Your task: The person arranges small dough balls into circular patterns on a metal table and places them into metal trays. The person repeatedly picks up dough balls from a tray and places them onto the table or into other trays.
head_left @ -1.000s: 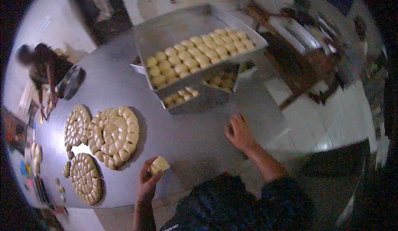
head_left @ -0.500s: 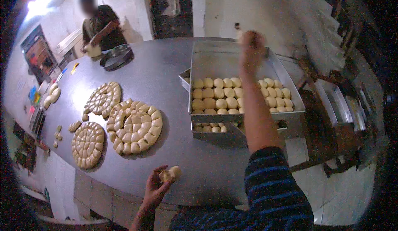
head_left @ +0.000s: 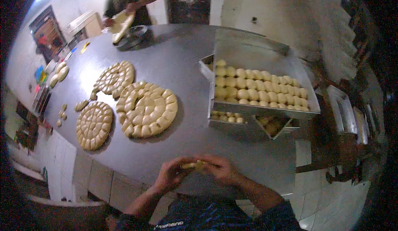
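Close to the table's near edge, my left hand (head_left: 170, 174) and my right hand (head_left: 222, 171) meet around a small piece of pale dough (head_left: 191, 165). Both hands have their fingers closed on it, and part of the dough is hidden by them. Ahead and to the right stands a metal tray (head_left: 265, 107) with rows of round dough balls (head_left: 263, 95) in its nearer half. To the left lie flat rounds of dough cut into pieces, including a large one (head_left: 148, 108) and a smaller one (head_left: 94, 125).
Other trays holding dough balls (head_left: 227, 117) sit beneath the top tray, some skewed. Across the table (head_left: 182, 56), a person (head_left: 134, 0) tips a cream-coloured container (head_left: 122, 25) beside a round pan (head_left: 137, 37). Small dough pieces (head_left: 62, 114) lie at the left edge.
My right hand has come back from over the tray to join my left at the dough. My view has shifted. The other person's cream-coloured container is now raised and tilted.
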A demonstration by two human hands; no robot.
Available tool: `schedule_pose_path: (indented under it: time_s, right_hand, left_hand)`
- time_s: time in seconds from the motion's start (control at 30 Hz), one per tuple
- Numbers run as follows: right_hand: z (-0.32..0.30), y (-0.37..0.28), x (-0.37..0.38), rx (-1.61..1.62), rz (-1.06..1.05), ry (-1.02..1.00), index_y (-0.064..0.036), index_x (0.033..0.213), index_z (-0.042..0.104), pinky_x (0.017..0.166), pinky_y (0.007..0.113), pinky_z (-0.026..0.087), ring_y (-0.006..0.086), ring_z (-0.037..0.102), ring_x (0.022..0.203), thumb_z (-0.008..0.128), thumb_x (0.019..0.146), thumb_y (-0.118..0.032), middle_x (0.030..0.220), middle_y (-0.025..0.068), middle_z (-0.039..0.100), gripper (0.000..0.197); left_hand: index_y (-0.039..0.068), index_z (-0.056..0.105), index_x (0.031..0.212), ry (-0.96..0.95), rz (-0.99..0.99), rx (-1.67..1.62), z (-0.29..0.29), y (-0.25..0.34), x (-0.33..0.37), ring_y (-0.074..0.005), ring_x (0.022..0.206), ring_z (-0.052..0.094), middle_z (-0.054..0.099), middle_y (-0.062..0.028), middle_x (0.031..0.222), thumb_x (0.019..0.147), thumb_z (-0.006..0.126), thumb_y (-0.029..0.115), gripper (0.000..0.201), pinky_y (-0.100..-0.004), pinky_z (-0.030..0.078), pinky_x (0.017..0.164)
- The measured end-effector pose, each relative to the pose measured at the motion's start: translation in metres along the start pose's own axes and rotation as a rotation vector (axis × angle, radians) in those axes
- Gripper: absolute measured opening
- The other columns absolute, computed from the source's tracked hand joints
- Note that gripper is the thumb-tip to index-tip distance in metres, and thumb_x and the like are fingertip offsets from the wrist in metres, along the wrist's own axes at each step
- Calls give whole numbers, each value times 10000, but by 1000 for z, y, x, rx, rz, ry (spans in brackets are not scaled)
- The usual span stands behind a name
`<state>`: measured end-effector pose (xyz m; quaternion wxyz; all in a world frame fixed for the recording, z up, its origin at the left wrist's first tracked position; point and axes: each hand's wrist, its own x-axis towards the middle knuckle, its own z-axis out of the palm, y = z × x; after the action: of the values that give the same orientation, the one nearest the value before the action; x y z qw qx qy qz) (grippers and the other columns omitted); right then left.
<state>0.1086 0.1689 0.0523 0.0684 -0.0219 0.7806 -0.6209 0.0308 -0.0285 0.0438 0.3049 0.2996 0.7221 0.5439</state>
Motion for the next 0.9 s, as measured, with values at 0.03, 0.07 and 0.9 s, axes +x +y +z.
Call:
schedule_pose_path:
  time_s: [0.03, 0.07, 0.9]
  right_hand:
    - [-1, 21, -14, 119, 207, 77, -74, 1182, 507, 960, 330, 353, 207, 494, 1052, 476, 885, -149, 1133, 97, 541, 308]
    - [5, 17, -33, 469, 356, 328, -47, 1084, 574, 916, 313, 387, 171, 511, 1005, 483, 882, -154, 1031, 82, 586, 246]
    - [-37, 129, -59, -795, -50, 1024, -38, 900, 539, 805, 452, 384, 348, 513, 821, 631, 743, -183, 871, 177, 541, 233]
  left_hand:
    - [35, 464, 1135, 98, -36, -70, -11, -20, -9, -173, 990, 518, 542, -98, 1046, 821, 568, 49, 331, -310, 438, 841]
    - [36, 469, 1114, 181, -53, -144, -29, -45, -19, -165, 962, 524, 547, -85, 1012, 827, 568, 66, 305, -303, 442, 830]
    - [61, 448, 1037, 209, -144, -535, -55, -50, -8, -145, 847, 495, 492, -42, 936, 791, 571, 54, 275, -251, 413, 729]
